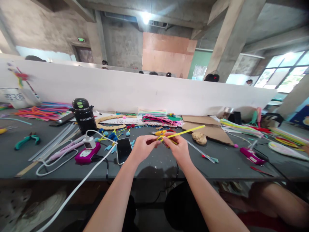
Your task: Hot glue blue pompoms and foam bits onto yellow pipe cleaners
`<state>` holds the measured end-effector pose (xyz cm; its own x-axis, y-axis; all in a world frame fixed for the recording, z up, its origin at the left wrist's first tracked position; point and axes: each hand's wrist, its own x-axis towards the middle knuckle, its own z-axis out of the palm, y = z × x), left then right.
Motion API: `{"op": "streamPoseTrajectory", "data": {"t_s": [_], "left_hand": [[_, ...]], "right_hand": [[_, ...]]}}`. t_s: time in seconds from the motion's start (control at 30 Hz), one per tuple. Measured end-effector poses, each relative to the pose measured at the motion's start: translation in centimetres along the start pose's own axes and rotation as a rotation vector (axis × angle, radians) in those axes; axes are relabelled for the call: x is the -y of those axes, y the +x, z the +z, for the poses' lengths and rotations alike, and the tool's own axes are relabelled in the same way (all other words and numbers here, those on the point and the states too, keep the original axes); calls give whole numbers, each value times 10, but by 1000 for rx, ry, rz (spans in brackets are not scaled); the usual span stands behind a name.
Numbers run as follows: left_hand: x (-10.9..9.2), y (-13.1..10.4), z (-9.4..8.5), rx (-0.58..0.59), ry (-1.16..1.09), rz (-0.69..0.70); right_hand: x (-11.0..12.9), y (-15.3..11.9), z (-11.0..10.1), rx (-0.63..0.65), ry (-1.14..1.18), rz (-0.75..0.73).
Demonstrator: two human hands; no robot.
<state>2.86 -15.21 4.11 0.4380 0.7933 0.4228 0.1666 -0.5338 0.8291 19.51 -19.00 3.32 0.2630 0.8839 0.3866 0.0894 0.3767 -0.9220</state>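
Yellow, slender and straight-ended, one strip (190, 130) is pinched by left hand (144, 146) and right hand (178, 147).

Toward the far edge of my table (147, 169), left of the middle, I can read "DAWN" in pale letters on the black bottle (85, 121). Near the far left corner, the white cup (15, 98) carries dark handwriting I can't make out. The lit green sign (81, 39) is too small to read.
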Motion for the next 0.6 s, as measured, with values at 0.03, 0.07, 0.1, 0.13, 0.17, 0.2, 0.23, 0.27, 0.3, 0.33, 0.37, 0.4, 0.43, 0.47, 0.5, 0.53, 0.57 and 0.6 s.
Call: {"op": "streamPoseTrajectory", "data": {"t_s": [0.03,0.07,0.1,0.13,0.17,0.2,0.23,0.27,0.3,0.33,0.37,0.4,0.43,0.47,0.5,0.53,0.57,0.6], "left_hand": [[0,-1,0,-9,68,30],[0,-1,1,-17,130,62],[0,-1,1,-23,188,95],[0,-2,2,-23,241,126],[-1,-2,3,-20,288,152],[-1,-2,4,-13,326,169],[-1,-2,5,-5,350,178],[-2,-2,6,5,359,180],[-2,-2,7,14,355,177],[-2,-3,8,24,343,174],[-2,-3,8,33,331,172],[-2,-3,8,40,321,172],[-2,-3,8,44,315,173],[-2,-3,8,48,309,173],[-2,-3,8,51,304,173],[-3,-3,8,54,297,172],[-3,-3,7,57,290,172],[-3,-3,7,59,284,172]], "right_hand": [[-1,0,0,-1,7,9],[-1,0,0,0,13,17],[-1,0,-1,3,17,24],[-2,1,-1,6,21,29],[-2,1,-1,8,22,32],[-2,1,-1,9,23,34],[-2,1,-1,8,23,33],[-1,1,-1,6,21,32],[-1,2,-2,4,20,31],[-1,2,-2,2,18,30],[0,2,-2,0,16,30],[0,3,-3,-3,13,30],[0,3,-3,-6,11,30],[0,3,-3,-10,9,29],[0,3,-4,-14,8,29],[0,4,-4,-18,7,28],[-1,4,-4,-21,5,27],[-1,4,-5,-23,3,26]]}}
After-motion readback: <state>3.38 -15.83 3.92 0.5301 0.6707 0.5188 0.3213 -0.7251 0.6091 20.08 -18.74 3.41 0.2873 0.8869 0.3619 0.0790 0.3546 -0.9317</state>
